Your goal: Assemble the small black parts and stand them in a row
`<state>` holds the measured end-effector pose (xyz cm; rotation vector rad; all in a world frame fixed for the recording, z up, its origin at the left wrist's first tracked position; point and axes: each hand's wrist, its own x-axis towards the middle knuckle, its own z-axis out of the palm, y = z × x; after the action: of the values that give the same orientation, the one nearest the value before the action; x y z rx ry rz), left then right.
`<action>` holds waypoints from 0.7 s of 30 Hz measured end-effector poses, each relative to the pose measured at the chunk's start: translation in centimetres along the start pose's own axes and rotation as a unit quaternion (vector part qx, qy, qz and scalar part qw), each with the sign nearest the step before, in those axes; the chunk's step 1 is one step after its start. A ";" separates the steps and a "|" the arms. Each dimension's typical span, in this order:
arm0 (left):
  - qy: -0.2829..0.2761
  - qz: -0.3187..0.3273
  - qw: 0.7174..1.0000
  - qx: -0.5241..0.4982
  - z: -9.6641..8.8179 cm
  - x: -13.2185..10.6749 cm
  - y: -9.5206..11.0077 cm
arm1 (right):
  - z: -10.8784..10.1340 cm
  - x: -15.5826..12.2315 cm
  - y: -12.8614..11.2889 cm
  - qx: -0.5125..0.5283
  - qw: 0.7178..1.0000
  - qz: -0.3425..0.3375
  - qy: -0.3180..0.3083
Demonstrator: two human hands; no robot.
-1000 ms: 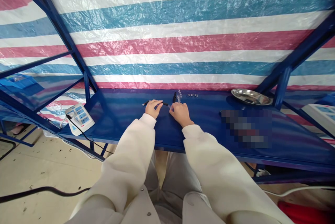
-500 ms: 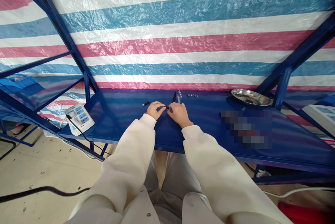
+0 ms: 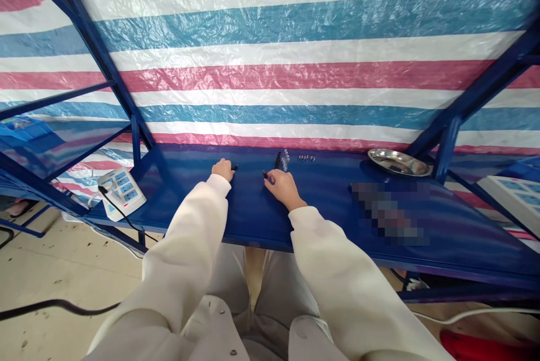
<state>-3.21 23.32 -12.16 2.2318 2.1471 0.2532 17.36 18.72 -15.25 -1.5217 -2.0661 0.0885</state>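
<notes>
My left hand (image 3: 223, 169) is closed at the left end of a short black cylinder (image 3: 235, 167) on the blue table; its fingers hide the cylinder's pale end. Closer to the middle, my right hand (image 3: 283, 186) pinches another small black cylindrical piece (image 3: 265, 174), which sticks out to the left of the fingertips. Just beyond this hand stand a row of small black pieces (image 3: 278, 159) and a row of clear plastic pieces (image 3: 286, 159). Several small shiny pieces (image 3: 306, 158) lie in a line to their right.
A shallow metal dish (image 3: 399, 163) sits at the back right of the blue table (image 3: 185, 161), with a blurred-out object (image 3: 388, 212) in front of it. On the left edge lies a white power strip (image 3: 122, 193) with a black cable. Blue frame posts and a striped sheet stand behind.
My hands have come apart. The left one has moved left to the cylinder lying on the table, while the right keeps the small black piece that was between both hands.
</notes>
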 end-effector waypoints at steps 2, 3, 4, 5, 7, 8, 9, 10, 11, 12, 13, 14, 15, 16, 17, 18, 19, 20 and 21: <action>-0.026 0.025 0.999 0.021 0.1 0.6 -0.4 | 0.1 0.1 0.1 0.017 1.000 0.005 -0.002; -0.033 0.035 0.999 0.025 0.1 0.9 -0.6 | 0.1 0.1 0.1 0.027 1.000 0.008 -0.002; -0.037 0.041 0.998 0.028 0.1 1.1 -0.8 | 0.2 0.1 0.2 0.039 0.999 0.011 -0.001; -0.036 0.046 0.998 0.028 0.2 1.2 -1.1 | 0.3 0.2 0.2 0.052 0.999 0.016 0.000; -0.029 0.044 0.998 0.019 0.3 1.4 -1.6 | 0.5 0.2 0.2 0.087 0.996 0.034 0.000; -0.022 0.038 0.999 0.005 0.4 1.4 -1.9 | 0.5 0.2 0.2 0.108 0.993 0.046 -0.002; -0.014 0.028 0.999 -0.014 0.5 1.3 -2.2 | 0.5 0.2 0.1 0.132 0.989 0.058 -0.005; -0.005 0.017 0.999 -0.039 0.7 1.3 -2.5 | 0.5 0.3 -0.1 0.156 0.985 0.070 -0.008; 0.003 0.005 0.998 -0.067 0.8 1.2 -2.7 | 0.5 0.4 -0.3 0.180 0.980 0.081 -0.010; 0.012 -0.005 0.996 -0.093 1.0 1.1 -3.0 | 0.4 0.5 -0.6 0.200 0.975 0.090 -0.011; 0.021 -0.013 0.993 -0.115 1.2 1.0 -3.1 | 0.4 0.7 -0.9 0.218 0.971 0.097 -0.013; 0.030 -0.020 0.990 -0.133 1.3 0.8 -3.2 | 0.4 1.0 -1.2 0.231 0.968 0.102 -0.015; 0.038 -0.027 0.988 -0.148 1.5 0.7 -3.3 | 0.3 1.3 -1.6 0.238 0.965 0.108 -0.020; 0.045 -0.035 0.986 -0.160 1.6 0.6 -3.3 | 0.4 1.8 -1.9 0.241 0.964 0.111 -0.027; 0.051 -0.042 0.983 -0.170 1.7 0.5 -3.3 | 0.5 2.2 -2.2 0.239 0.964 0.112 -0.036; 0.054 -0.049 0.981 -0.178 1.8 0.4 -3.3 | 0.7 2.8 -2.6 0.233 0.965 0.111 -0.047; 0.057 -0.054 0.979 -0.186 1.9 0.3 -3.3 | 1.0 3.3 -2.9 0.223 0.967 0.107 -0.057; 0.058 -0.056 0.978 -0.192 1.9 0.2 -3.3 | 1.4 3.9 -3.2 0.211 0.970 0.102 -0.068; 0.058 -0.057 0.978 -0.194 2.0 0.2 -3.3 | 1.8 4.4 -3.5 0.198 0.972 0.095 -0.078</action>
<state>-6.17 23.82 -14.55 1.9124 2.0486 0.7433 12.58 21.93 -13.72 -1.4894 -1.8675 0.6717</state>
